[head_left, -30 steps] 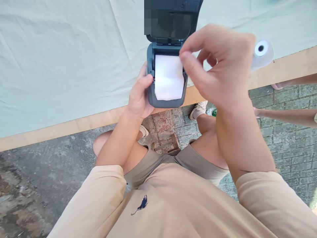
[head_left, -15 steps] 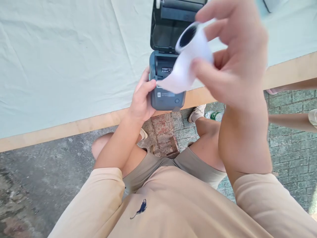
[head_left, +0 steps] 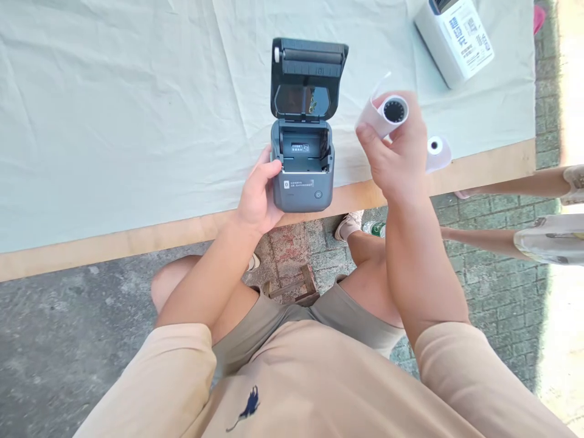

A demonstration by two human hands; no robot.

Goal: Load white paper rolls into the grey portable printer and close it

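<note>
My left hand (head_left: 258, 198) clamps the open printer (head_left: 302, 165) steady on the desk (head_left: 137, 121) while my right hand (head_left: 395, 158) grips a paper roll (head_left: 385, 114) just right of its empty bay.

Your left hand (head_left: 258, 198) grips the printer (head_left: 302, 173): matt grey plastic, smooth, w/ a glossy dark panel inside its raised lid. Right of the printer, your right hand (head_left: 396, 161) pinches a paper roll (head_left: 385, 115), smooth white, dark core. Printer sits on pale cloth (head_left: 137, 109), matt & creased, over a bare wood table edge (head_left: 114, 234).
</note>
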